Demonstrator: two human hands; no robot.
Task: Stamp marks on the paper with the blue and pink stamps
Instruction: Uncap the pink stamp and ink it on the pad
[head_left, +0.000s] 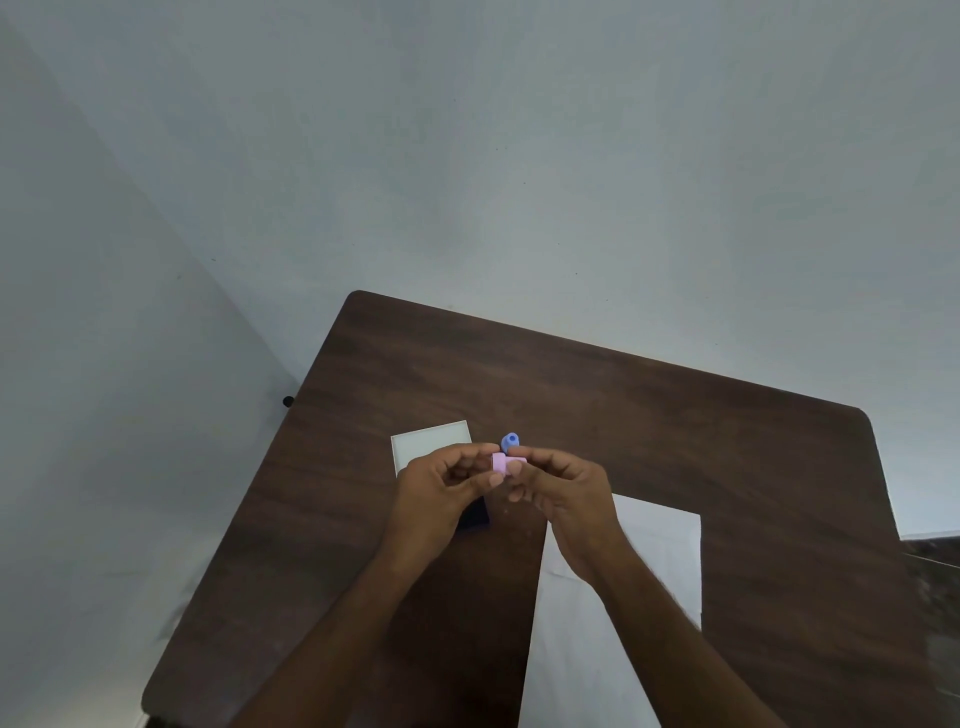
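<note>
Both hands meet above the middle of the dark wooden table (649, 415). Between their fingertips is a small pink stamp (502, 462): my left hand (441, 499) pinches its left part and my right hand (561, 493) pinches its right part. Just beyond the pink one, a blue stamp (510, 441) stands on the table, untouched. The white sheet of paper (660, 561) lies on the table under my right forearm, partly hidden by it. I can make out no marks on its visible part.
A white shallow box or lid (431, 441) lies behind my left hand. A dark object (475, 514) is mostly hidden beneath that hand. Pale walls rise close behind and left of the table.
</note>
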